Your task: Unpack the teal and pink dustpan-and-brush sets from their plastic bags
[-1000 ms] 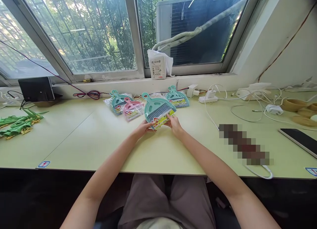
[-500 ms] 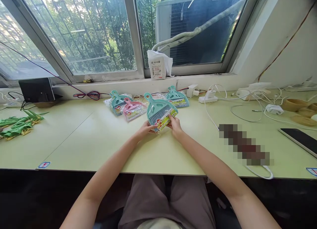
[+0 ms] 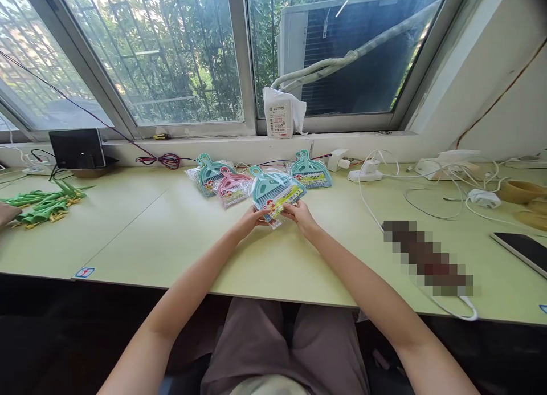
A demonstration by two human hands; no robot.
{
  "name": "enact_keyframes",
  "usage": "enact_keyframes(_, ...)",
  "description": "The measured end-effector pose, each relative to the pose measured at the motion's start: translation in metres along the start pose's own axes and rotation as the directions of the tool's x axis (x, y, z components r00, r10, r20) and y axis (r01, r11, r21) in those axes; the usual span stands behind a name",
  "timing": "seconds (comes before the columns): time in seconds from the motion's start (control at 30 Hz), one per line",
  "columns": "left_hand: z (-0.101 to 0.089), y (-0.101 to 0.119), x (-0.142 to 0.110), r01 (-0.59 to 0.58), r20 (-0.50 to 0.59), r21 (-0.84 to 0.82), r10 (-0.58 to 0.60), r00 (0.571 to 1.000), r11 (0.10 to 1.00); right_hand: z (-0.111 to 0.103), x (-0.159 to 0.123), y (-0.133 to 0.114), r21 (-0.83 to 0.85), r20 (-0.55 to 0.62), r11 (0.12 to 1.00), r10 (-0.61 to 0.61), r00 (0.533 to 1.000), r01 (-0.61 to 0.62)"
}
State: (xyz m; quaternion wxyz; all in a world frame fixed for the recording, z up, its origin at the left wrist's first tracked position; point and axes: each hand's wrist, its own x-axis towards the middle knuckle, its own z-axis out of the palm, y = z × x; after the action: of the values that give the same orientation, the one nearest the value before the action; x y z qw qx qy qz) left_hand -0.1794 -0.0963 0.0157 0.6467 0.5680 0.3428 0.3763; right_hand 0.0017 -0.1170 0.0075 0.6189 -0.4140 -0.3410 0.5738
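Observation:
Between my two hands is a teal dustpan and brush set (image 3: 270,191) in clear wrapping with a yellow label, tilted above the table. My left hand (image 3: 252,222) grips its lower left corner, and my right hand (image 3: 300,214) pinches its lower right edge. Just behind it on the table lie a pink dustpan set (image 3: 233,188) and a teal dustpan set (image 3: 208,175) to the left, both wrapped. Another teal dustpan set (image 3: 310,171) rests behind it to the right.
Green spring onion-like bundles (image 3: 51,204) lie at the left, with another person's hand (image 3: 7,214) beside them. A dark tablet (image 3: 77,150) stands behind. White cables and a power strip (image 3: 365,171) spread at the right, near a phone (image 3: 522,251). A paper packet (image 3: 280,117) sits on the sill.
The held dustpan set has tipped further back and sunk slightly toward the table. Another person's hand has appeared at the left edge. The view has shifted a little left.

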Motion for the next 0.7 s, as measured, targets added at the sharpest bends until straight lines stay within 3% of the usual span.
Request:
enact_keyframes(0.2, 0.006, 0.0, -0.002, 0.007, 0.004, 0.012, -0.007, 1.0, 1.0, 0.007, -0.007, 0.002, 0.034, -0.147, 0.999, -0.012, 0.989, 0.017)
enact_keyframes(0.5, 0.004, 0.001, -0.002, -0.011, 0.003, 0.018, 0.011, 1.0, 1.0, 0.007, -0.007, 0.007, 0.046, -0.097, 0.996, -0.07, 0.993, 0.075)
enact_keyframes(0.7, 0.014, -0.004, -0.006, 0.025, 0.035, 0.024, -0.026, 0.999, 0.999, 0.012, -0.01, 0.009, 0.082, -0.186, 0.988, -0.114, 0.976, 0.131)
